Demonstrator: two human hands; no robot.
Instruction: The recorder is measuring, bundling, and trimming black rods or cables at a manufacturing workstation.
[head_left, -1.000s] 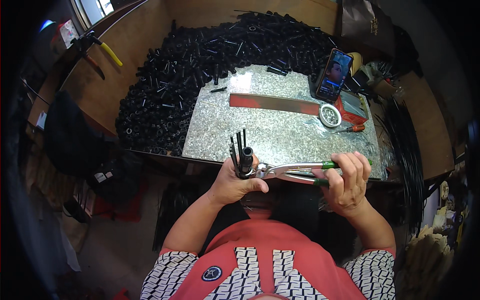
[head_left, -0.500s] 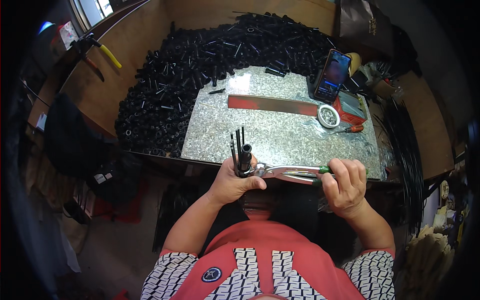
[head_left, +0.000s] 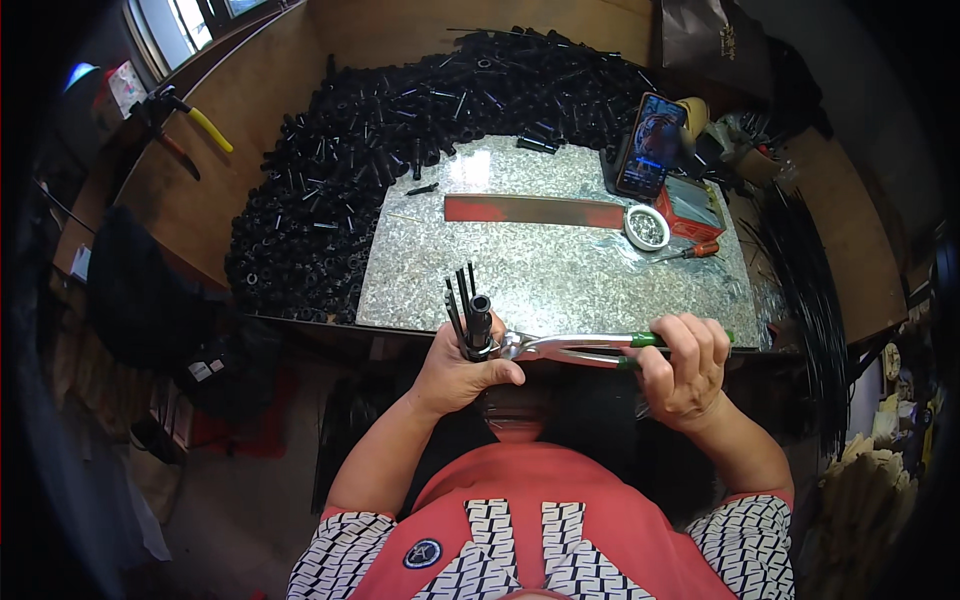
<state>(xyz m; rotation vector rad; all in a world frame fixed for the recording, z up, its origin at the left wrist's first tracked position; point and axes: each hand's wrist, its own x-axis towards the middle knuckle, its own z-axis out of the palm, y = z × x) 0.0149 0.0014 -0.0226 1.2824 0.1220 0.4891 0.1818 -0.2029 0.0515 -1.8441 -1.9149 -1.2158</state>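
Observation:
My left hand (head_left: 450, 374) is closed around a black tube (head_left: 481, 318) standing upright, its round hollow end facing up. Several thin black rods (head_left: 460, 296) stick up beside the tube from the same grip. A pair of pliers (head_left: 570, 346) with metal jaws and green handle grips lies level between my hands. Its jaws are at the tube's lower part, close to my left thumb; their exact bite is partly hidden. My right hand (head_left: 688, 368) has its fingers wrapped over the plier handles, which stand slightly apart.
A speckled stone slab (head_left: 420, 270) bears a flat red-brown bar (head_left: 535, 211), a white bowl of small metal pieces (head_left: 647, 229), a screwdriver (head_left: 700, 250) and a phone (head_left: 652, 145). Black tubes (head_left: 400, 110) heap behind it. Long black rods (head_left: 812, 300) hang at right.
The whole view has shifted slightly. My hands, the tube and the pliers keep nearly the same pose, and the picture on the phone has changed.

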